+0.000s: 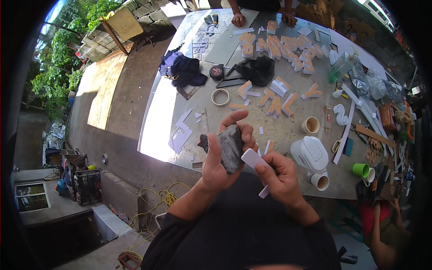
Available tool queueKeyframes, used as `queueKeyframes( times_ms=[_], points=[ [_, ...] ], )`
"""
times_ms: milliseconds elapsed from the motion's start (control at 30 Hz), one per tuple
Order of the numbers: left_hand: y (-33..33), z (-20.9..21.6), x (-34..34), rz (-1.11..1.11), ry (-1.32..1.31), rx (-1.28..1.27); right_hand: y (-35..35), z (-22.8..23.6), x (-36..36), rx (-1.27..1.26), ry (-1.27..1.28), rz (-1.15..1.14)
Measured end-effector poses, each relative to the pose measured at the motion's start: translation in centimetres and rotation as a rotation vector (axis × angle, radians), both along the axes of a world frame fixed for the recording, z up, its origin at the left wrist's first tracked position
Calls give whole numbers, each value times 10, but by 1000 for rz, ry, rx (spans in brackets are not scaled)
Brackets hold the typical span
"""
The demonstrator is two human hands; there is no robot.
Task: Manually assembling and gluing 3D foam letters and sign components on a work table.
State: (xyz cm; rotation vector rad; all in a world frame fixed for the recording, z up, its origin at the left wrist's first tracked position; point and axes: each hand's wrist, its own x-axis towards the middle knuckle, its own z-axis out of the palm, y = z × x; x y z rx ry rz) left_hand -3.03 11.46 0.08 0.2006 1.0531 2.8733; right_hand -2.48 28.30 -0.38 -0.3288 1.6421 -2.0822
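Observation:
Near the table's front edge, my left hand (215, 157) is closed round a worn dark grey flat piece (230, 146) that looks like sandpaper, its left end ragged. Just right of it, my right hand (282, 176) pinches a white cut-out piece (253, 158) between thumb and fingers. One flat end of the white piece points at the grey piece, close to the left fingers; a narrower end (264, 192) sticks out below my hand. Its middle is hidden by my fingers. Whether the two pieces touch, I cannot tell.
White and orange block letters (288, 47) cover the table's far half. Nearby are a tape roll (220, 97), tape measure (216, 72), dark cloth (182, 67), paper cups (310, 125), a lidded white tub (310, 154) and green cup (360, 169). Other people's hands (238, 19) rest at the far edge.

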Motion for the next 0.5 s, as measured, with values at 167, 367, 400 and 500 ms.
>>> queueKeyframes(
  times_ms=[167,367,400,500],
  points=[
    [0,4,5,-11,70,-172,-4,11,-1,265,269,-29],
    [-10,2,4,24,96,-228,-6,15,1,214,450,-221],
    [-10,2,5,-1,94,-236,-6,16,1,280,403,-184],
    [-11,4,10,-42,94,-189,-5,20,1,288,285,-27]
  ],
)
